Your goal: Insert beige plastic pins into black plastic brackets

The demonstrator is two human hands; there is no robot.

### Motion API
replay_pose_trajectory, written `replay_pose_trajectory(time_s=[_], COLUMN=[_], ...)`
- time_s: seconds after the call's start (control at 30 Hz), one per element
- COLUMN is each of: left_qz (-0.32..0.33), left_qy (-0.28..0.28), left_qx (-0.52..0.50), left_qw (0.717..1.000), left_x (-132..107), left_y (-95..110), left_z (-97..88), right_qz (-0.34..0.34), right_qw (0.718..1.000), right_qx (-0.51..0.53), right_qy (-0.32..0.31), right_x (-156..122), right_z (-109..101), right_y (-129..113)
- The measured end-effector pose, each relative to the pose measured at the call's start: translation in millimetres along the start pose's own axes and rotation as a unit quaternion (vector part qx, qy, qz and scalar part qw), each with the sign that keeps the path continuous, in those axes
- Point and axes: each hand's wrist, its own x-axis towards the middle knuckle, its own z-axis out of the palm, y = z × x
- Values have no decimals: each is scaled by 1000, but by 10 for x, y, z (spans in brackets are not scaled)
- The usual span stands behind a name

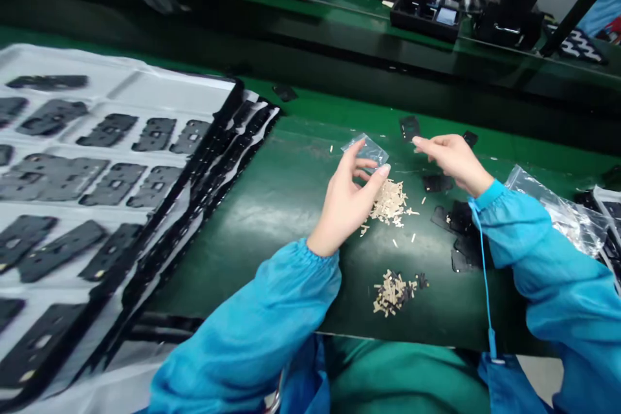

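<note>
My left hand [343, 202] is over the mat, its thumb and fingers apart. Its fingertips overlap a small clear plastic bag [372, 150]; whether they grip it is unclear. Just below the thumb lies a heap of small beige strips [391, 200]. To the right, my right hand [452, 156] pinches the corner of a thin black plastic part [409, 127] between thumb and fingertips. More flat black parts [437, 182] lie beneath and beside that wrist. Closer to me is a second small heap [394, 292] of beige and dark strips.
On the left, stacked white-lined trays [160, 87] hold rows of black moulded parts. A larger clear bag [557, 207] lies by my right sleeve. Behind the green work surface [252, 220], a raised shelf carries black bins [427, 13]; a person in pink sits beyond.
</note>
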Motion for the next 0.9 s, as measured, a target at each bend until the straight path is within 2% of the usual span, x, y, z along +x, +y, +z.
replay_pose_trajectory(time_s=[0.03, 0.1, 0.13, 0.17, 0.23, 0.27, 0.33, 0.4, 0.5, 0.67, 0.8, 0.9], left_qz=[15, 60, 93, 131, 191, 209, 230, 240, 226, 130, 62, 57], left_qy=[-11, -52, -77, -105, -168, -202, -254, -281, -288, -310, -311, -302], left_qx=[35, 88, 109, 126, 150, 160, 177, 192, 202, 139, 85, 114], left_qw=[999, 993, 987, 978, 955, 943, 923, 909, 908, 932, 945, 945], left_x=[-28, -173, -283, -410, -685, -817, -1042, -1186, -1245, -1165, -1153, -1174], left_y=[-3, 6, 12, 16, 11, 2, -25, -47, -33, 105, 163, 168], left_z=[-47, -149, -197, -239, -287, -291, -261, -205, -134, -101, -78, -66], right_qz=[6, -5, -22, -63, -131, -150, -161, -163, -151, -100, -74, -63], right_qw=[1000, 999, 997, 990, 963, 948, 926, 917, 927, 962, 964, 963], right_qx=[-19, -46, -56, -77, -119, -142, -191, -221, -201, -41, 33, 52], right_qy=[6, -12, -41, -95, -205, -240, -284, -290, -280, -252, -254, -258], right_x=[27, -107, -258, -446, -863, -1057, -1360, -1526, -1580, -1542, -1563, -1582], right_z=[-29, -82, -104, -120, -136, -133, -106, -63, -17, -9, 16, 41], right_y=[42, 133, 173, 204, 237, 246, 265, 301, 354, 346, 338, 345])
